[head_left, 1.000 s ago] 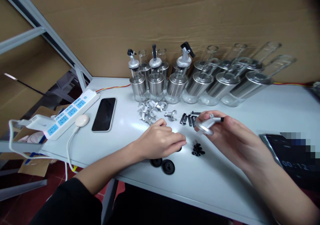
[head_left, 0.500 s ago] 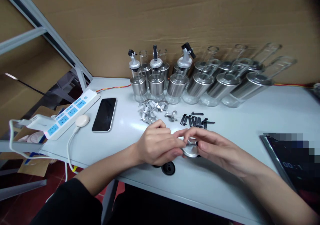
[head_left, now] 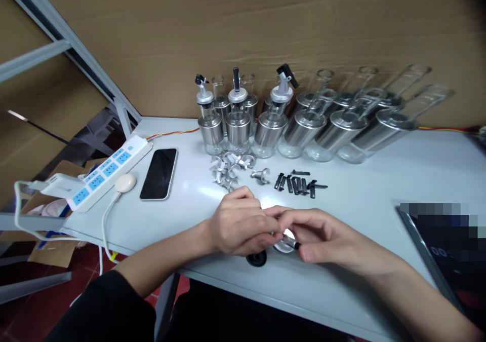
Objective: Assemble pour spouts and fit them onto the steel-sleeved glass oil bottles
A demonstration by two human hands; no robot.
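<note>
Near the table's front edge, both my hands close on one silver pourer top (head_left: pixel 284 243) with a round cap and a dark piece at its spout. My left hand (head_left: pixel 246 225) pinches it from the left, fingers curled. From the right, my right hand (head_left: pixel 322 233) grips it between thumb and fingers. Part of the pourer is hidden behind the fingers. A black round part (head_left: pixel 257 258) lies just below my left hand. Beyond my hands are a heap of silver pourer tops (head_left: pixel 228 168) and several small black levers (head_left: pixel 298 184).
Glass bottles with steel sleeves (head_left: pixel 306 124) line the back by the cardboard wall; three front ones carry pourers. On the left lie a phone (head_left: pixel 159 174), a power strip (head_left: pixel 110 172) and a white round charger (head_left: pixel 125 183). A dark-screened device (head_left: pixel 440 256) sits at right.
The pourer top has turned in my hands, so its cap and dark-ended spout now face differently. Both hands have shifted slightly downward, my right thumb lower.
</note>
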